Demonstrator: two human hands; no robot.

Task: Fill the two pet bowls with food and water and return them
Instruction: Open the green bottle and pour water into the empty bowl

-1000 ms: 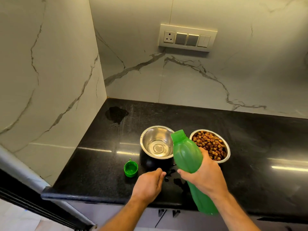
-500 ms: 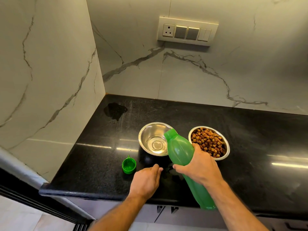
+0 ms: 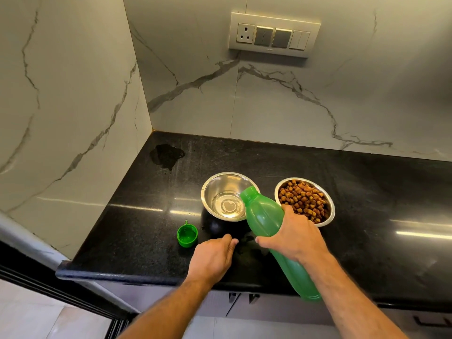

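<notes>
Two steel bowls stand side by side on the black counter (image 3: 367,228). The left bowl (image 3: 223,195) holds a little water. The right bowl (image 3: 329,204) is full of brown kibble. My right hand (image 3: 293,236) grips a green bottle (image 3: 263,217) round its middle, tilted with its open neck over the left bowl's right rim. My left hand (image 3: 215,255) rests on the counter in front of the left bowl, fingers loosely curled and holding nothing. The bottle's green cap (image 3: 187,236) lies upside down to the left of that hand.
A wet patch (image 3: 166,155) darkens the counter's back left corner, and small drops lie in front of the left bowl. Marble walls close the back and left sides. A switch panel (image 3: 274,35) hangs on the back wall. The counter's front edge runs under my forearms.
The bottle's neck has tipped further left and lower, over the left bowl's rim. My left hand has barely moved.
</notes>
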